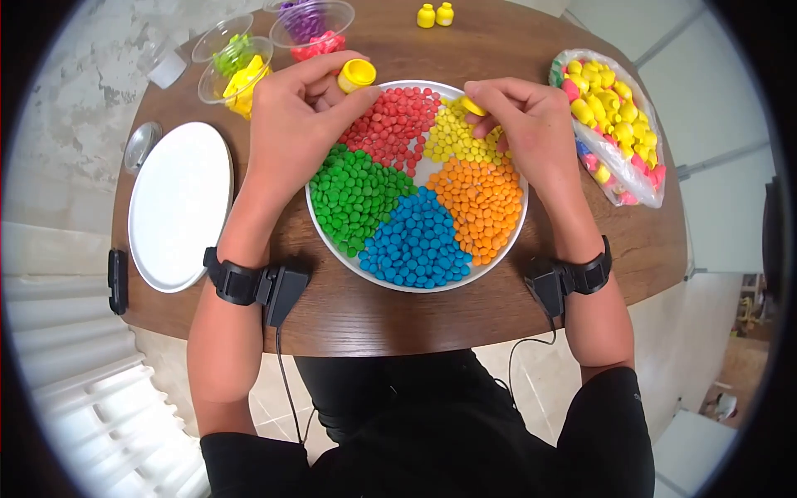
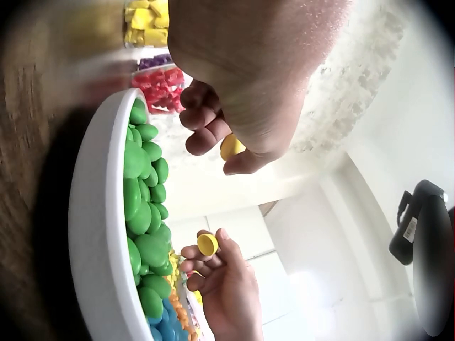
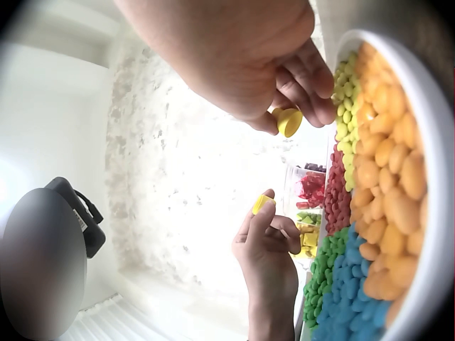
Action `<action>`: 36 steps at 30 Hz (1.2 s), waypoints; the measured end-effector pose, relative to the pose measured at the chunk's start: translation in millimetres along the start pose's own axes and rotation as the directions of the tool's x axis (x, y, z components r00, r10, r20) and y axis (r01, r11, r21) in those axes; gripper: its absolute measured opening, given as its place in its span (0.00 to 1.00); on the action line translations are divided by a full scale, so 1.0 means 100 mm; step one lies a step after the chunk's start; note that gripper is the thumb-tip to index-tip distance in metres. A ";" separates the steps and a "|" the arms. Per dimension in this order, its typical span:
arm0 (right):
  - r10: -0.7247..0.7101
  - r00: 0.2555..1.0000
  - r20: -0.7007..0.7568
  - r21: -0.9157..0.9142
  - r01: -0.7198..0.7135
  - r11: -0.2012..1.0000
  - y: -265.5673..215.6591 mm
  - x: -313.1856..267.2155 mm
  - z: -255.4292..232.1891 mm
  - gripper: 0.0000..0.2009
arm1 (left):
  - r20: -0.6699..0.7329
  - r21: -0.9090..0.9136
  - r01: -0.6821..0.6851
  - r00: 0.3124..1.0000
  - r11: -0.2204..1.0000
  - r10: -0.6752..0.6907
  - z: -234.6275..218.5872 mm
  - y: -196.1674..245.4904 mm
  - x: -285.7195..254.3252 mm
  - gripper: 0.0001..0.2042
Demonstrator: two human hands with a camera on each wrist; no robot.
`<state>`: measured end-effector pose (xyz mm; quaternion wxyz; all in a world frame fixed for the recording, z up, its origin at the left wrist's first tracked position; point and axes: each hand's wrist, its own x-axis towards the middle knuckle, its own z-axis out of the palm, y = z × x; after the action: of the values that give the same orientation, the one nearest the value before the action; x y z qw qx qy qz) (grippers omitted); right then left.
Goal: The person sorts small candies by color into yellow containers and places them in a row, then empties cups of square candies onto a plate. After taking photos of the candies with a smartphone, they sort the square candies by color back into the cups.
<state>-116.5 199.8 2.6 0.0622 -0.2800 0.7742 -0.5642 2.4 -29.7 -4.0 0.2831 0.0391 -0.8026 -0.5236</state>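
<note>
My left hand [image 1: 295, 116] pinches a small yellow plastic cup [image 1: 357, 74] between thumb and fingers, its hollow mouth facing up. Between thumb and fingertips of my right hand [image 1: 531, 116] is a rounded yellow cap [image 1: 473, 107]; in the left wrist view this cap [image 2: 207, 244] shows its hollow side. The two pieces are held apart, over the far side of a round white plate [image 1: 312, 212]. Sorted on that plate are red candies [image 1: 390, 124], yellow candies [image 1: 457, 137], orange candies [image 1: 481, 203], blue candies [image 1: 419, 241] and green candies [image 1: 357, 195].
At right lies a plastic bag of yellow and pink capsules [image 1: 610, 116]. Two yellow bottle-shaped capsules [image 1: 436, 15] stand at the back. Clear cups [image 1: 311, 25] with purple, red, green and yellow pieces sit back left. A white oval plate [image 1: 178, 207] lies left, beside a glass lid [image 1: 143, 148].
</note>
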 end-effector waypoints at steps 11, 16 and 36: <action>0.044 0.999 -0.007 0.005 -0.044 0.999 -0.07 0.00 0.05 0.15 | -0.002 0.095 -0.061 0.998 0.994 0.061 0.03 -0.01 -0.02 0.16; 0.034 0.998 0.061 0.029 -0.036 0.999 -0.06 -0.02 0.11 0.15 | 0.001 0.125 -0.080 0.997 0.989 0.081 0.03 0.01 -0.03 0.16; 0.036 0.999 0.017 -0.062 -0.035 0.997 -0.18 -0.04 -0.02 0.15 | 0.030 0.145 -0.097 0.995 0.985 0.094 0.04 -0.03 -0.03 0.16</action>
<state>-108.0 200.0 18.7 0.0706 -0.2730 0.7955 -0.5364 2.3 -26.2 -9.4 0.2950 0.0153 -0.8431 -0.4493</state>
